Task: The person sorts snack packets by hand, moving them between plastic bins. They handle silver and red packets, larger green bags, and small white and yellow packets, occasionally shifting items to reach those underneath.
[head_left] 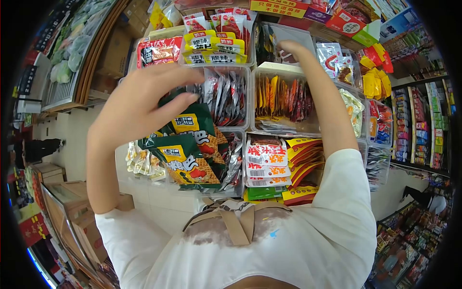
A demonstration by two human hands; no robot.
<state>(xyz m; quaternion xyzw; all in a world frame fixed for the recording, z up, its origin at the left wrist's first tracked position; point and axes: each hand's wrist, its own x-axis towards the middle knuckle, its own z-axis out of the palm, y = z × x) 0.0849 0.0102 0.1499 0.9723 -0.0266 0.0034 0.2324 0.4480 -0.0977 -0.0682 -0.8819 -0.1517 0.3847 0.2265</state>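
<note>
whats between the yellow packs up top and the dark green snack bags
A clear bin of upright silvery packets, with the left hand reaching over its left part; the head view shows this.

"只做地道麻辣" on a yellow sign (280,7), "脆辣" on yellow packets (215,43)

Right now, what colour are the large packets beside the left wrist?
The packets are dark green and yellow; head view.

green-and-yellow snack packets (185,161) | sealed, glossy | overlapping, tilted | heaped over clear bin (243,166) || dark packets (266,44) | bunched | left side, far bin (299,34)
</note>
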